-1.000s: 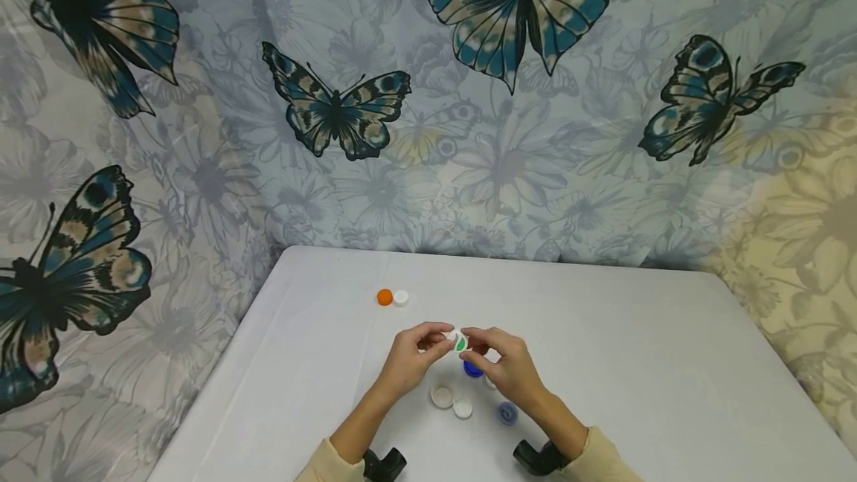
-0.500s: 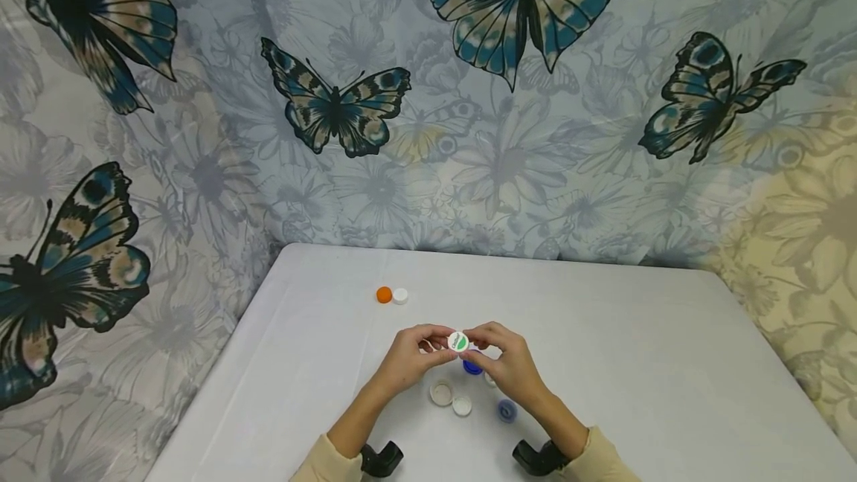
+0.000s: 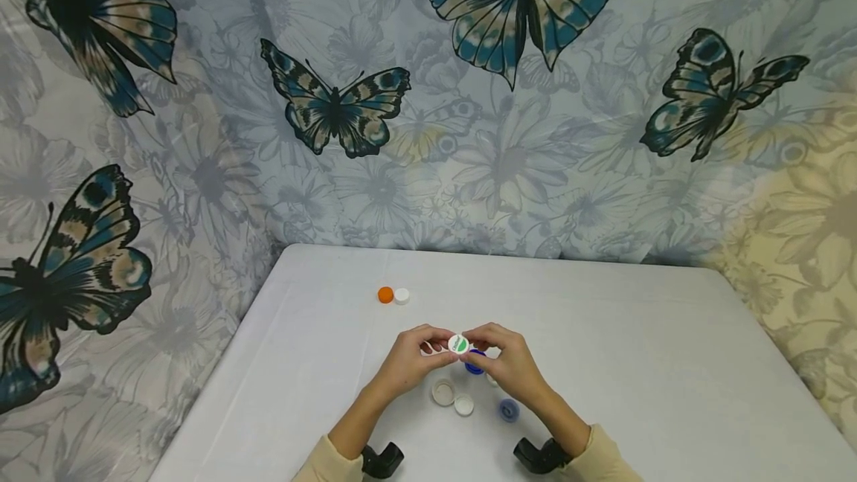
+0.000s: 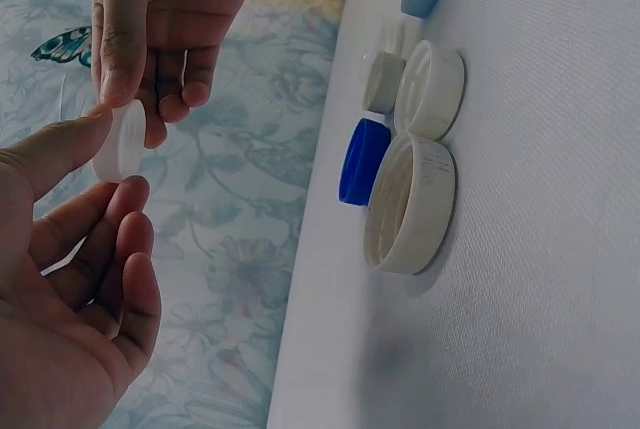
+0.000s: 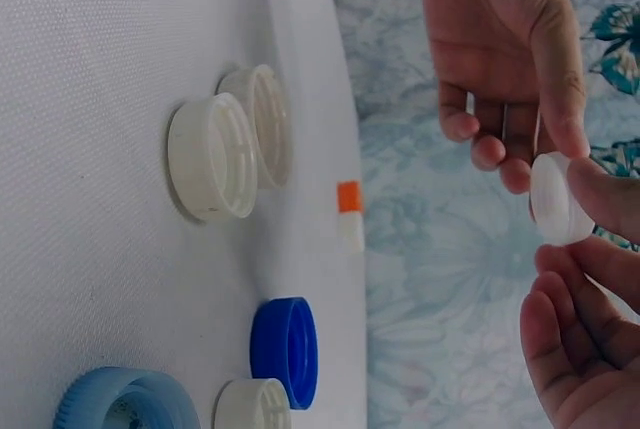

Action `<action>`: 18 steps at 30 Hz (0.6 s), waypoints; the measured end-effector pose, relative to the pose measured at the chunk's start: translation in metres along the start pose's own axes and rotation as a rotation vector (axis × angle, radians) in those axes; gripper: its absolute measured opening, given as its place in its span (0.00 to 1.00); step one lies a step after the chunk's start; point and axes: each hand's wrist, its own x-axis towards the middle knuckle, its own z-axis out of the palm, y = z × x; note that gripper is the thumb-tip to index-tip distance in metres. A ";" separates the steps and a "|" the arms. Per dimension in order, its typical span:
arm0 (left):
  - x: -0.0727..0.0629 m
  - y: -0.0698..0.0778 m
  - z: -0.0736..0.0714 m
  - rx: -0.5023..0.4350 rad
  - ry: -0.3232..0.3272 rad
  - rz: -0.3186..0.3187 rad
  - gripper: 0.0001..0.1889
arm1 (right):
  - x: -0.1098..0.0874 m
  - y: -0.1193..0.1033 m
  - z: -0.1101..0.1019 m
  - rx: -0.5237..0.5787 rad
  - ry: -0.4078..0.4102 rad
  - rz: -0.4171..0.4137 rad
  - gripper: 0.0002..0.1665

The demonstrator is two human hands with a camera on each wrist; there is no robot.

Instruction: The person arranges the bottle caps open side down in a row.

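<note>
Between the two hands a white bottle cap [image 3: 458, 344] with a green and white printed top is held up over the table. My left hand [image 3: 410, 360] pinches its left edge between thumb and fingertips, while my right hand [image 3: 510, 364] pinches the right edge. In the left wrist view the cap [image 4: 120, 141] stands on edge, its rim between the thumb and fingers. Below the hands lie a larger white cap [image 3: 443, 393], a smaller white cap [image 3: 463, 405], a dark blue cap [image 3: 474, 363] and a light blue cap [image 3: 509, 410]. Another white cap [image 5: 254, 409] sits beside the dark blue one.
An orange cap [image 3: 385, 294] and a white cap [image 3: 402, 296] lie side by side farther back on the white table [image 3: 602, 333]. Behind the table's far edge hangs a butterfly-patterned cloth [image 3: 509, 162]. Black wrist-worn devices [image 3: 541, 456] sit below both forearms.
The cap has turned between the fingers, so its printed top now faces the head camera more fully. Both hands stay nearly in place, and the caps on the table have not moved.
</note>
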 end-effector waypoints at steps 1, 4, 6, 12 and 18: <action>0.000 0.000 -0.001 0.001 0.002 -0.003 0.14 | 0.000 0.002 0.001 0.004 -0.002 0.000 0.13; -0.001 -0.001 -0.002 0.004 0.008 -0.006 0.15 | -0.001 0.017 0.008 0.010 -0.003 0.005 0.14; -0.001 -0.002 -0.003 0.010 0.014 -0.006 0.15 | -0.002 0.029 0.014 0.007 -0.004 0.006 0.14; -0.006 -0.008 -0.002 0.023 0.018 -0.014 0.16 | -0.007 0.043 0.021 0.034 -0.014 0.017 0.13; -0.007 -0.010 0.004 0.081 -0.023 -0.036 0.17 | -0.018 0.048 0.025 0.044 0.004 0.038 0.15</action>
